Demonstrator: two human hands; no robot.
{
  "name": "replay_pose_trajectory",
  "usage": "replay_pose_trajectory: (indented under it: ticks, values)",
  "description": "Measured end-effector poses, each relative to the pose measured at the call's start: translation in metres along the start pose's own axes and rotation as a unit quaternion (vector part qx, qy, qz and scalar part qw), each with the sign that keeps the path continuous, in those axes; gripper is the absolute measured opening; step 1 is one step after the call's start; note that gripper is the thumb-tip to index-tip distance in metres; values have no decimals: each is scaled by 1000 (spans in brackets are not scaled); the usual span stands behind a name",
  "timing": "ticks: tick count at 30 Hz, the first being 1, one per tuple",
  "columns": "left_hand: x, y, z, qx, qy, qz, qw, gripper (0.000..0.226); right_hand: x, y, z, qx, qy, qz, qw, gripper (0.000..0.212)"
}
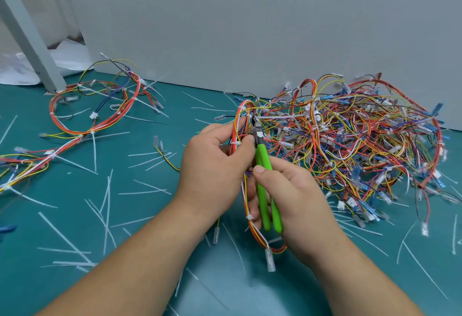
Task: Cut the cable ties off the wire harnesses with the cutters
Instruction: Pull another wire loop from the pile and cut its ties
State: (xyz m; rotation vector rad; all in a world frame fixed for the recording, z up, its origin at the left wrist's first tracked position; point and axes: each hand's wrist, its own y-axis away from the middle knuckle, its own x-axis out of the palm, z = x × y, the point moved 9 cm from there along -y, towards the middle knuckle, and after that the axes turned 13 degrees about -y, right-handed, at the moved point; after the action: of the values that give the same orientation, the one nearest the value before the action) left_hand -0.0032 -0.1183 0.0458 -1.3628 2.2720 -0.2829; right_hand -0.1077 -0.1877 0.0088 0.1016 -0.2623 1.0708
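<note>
Head view: the left hand (pixel 215 163) grips a looped wire harness (pixel 237 120) and holds it up off the desk (pixel 125 290) to present its cable tie (pixel 275 116). The right hand (pixel 292 195) clasps the green cutters (pixel 263 205), nose at that tie. The tangled pile (pixel 362 140) lies just behind.

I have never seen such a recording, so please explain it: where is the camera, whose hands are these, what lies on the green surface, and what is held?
This one picture comes from a camera worn on a person's head, looking down at their bare hands; there is no machine. The left hand holds a wire harness, a bundle of coloured wires. The right hand grips green-handled cutters, whose tip reaches into that bundle. On the green table lie a big pile of harnesses at the right, a few harnesses at the left, and many loose white cable ties.
</note>
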Motion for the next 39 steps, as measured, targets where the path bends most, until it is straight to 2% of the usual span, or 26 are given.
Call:
replay_pose_trajectory:
  ticks: [5,17,25,39]
  values:
    - [2,0,2,0,5,10,1000,36,2,1,1,-7,18,0,1000,23]
    - [3,0,4,-11,17,9,1000,37,4,0,1,-18,66,-1,998,30]
    - [1,0,7,-23,32,5,999,35,6,2,0,3,-7,-8,1000,23]
    - [5,-1,7,-15,13,25,999,33,3,1,0,-5,-4,-20,1000,23]
